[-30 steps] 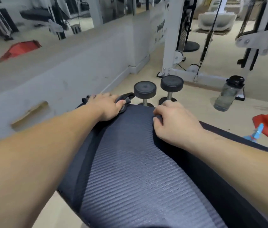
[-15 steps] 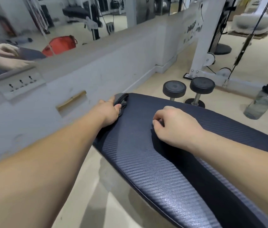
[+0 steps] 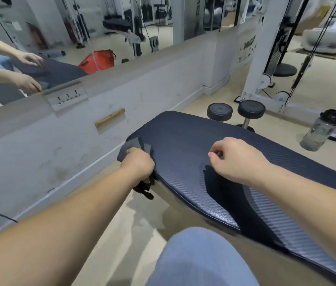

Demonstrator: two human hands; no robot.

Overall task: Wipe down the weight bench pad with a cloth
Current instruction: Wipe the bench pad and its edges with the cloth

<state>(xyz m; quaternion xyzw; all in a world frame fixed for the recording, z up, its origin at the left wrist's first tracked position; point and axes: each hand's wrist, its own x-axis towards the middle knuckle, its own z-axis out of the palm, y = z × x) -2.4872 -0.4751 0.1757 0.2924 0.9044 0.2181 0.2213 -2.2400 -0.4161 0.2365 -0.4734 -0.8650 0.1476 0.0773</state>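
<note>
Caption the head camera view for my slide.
Left hand wipes a dark cloth along the bench pad edge; right hand rests on top.

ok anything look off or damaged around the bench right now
Nothing on the bench pad looks torn or spilled. The one oddity is in the wall beside it: a rectangular hole with a loose-looking strip across it, and scuff marks around. The cloth sits bunched under the left hand at the pad's edge.
</note>
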